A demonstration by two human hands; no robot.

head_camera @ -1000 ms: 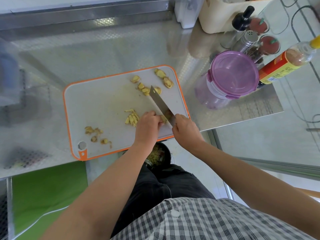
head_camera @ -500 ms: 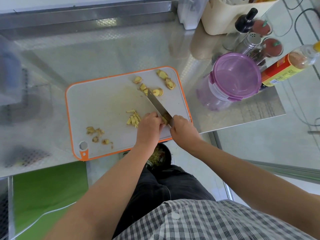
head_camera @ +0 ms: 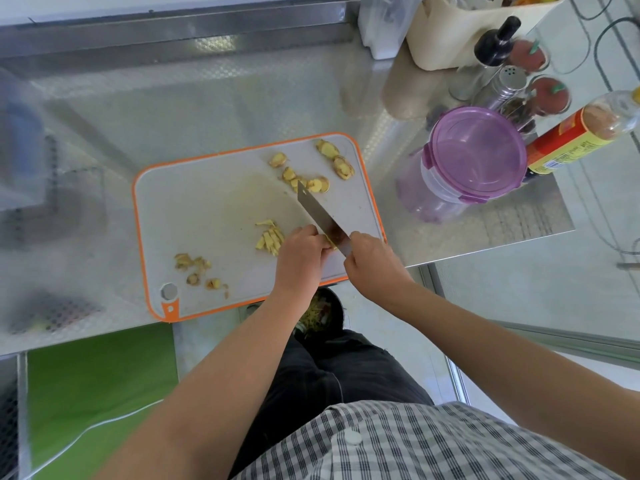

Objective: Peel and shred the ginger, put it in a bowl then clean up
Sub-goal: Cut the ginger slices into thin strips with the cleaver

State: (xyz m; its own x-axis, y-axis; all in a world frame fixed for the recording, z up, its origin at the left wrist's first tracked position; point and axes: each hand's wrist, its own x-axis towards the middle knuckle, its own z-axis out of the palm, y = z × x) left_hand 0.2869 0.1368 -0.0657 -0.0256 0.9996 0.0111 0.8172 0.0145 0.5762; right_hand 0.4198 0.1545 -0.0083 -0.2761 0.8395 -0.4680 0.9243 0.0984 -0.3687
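Note:
A white cutting board [head_camera: 207, 209] with an orange rim lies on the steel counter. My right hand [head_camera: 372, 263] grips the handle of a knife [head_camera: 317, 216] whose blade slants across the board's near right part. My left hand [head_camera: 299, 259] holds a small piece of ginger [head_camera: 330, 241] against the blade with curled fingers; most of that piece is hidden. Ginger strips [head_camera: 270, 237] lie just left of my left hand. Ginger slices [head_camera: 318, 168] are scattered at the board's far right. Peel scraps [head_camera: 195, 268] sit near the board's near left corner.
A purple-lidded container [head_camera: 474, 154] stands right of the board. Behind it are a sauce bottle [head_camera: 581, 133], a pepper shaker [head_camera: 505, 83] and spice jars. A cream tub [head_camera: 460, 32] stands at the far right. A bin with scraps [head_camera: 320, 313] sits below the counter edge.
The knife blade has risen and dropped slightly beside my left hand in a cutting stroke. Both hands stay at the board's near right corner.

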